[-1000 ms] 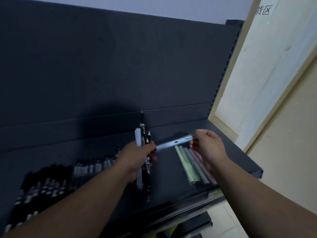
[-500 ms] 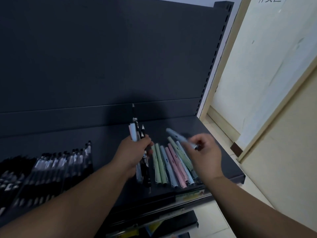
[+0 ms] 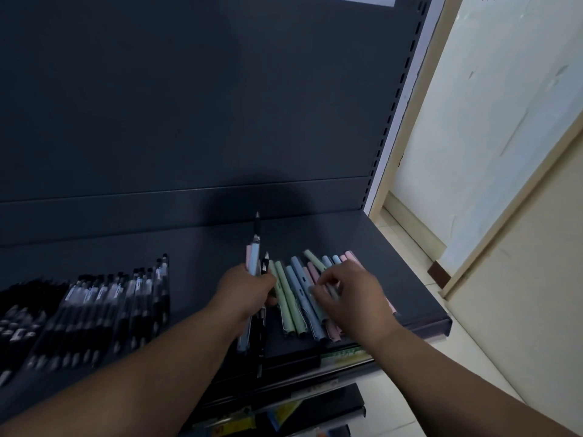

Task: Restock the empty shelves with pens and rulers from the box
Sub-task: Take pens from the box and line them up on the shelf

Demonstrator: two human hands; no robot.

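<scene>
The right hand (image 3: 353,298) has dropped onto the pastel pens (image 3: 287,298), grip unclear, and should square them beside the pen bundle (image 3: 253,263) that the left hand (image 3: 246,294) clutches.

The dark grey shelf (image 3: 202,263) runs out from a matching back panel (image 3: 189,105) at 12 o'clock, and a label strip (image 3: 344,354) sits along its front lip toward 5 o'clock. At 9 o'clock a dense row of black pens (image 3: 94,307) lies side by side, running front to back. At 3 o'clock, pastel pens (image 3: 291,298) in green, blue and pink lie loosely fanned, some crossing.
</scene>
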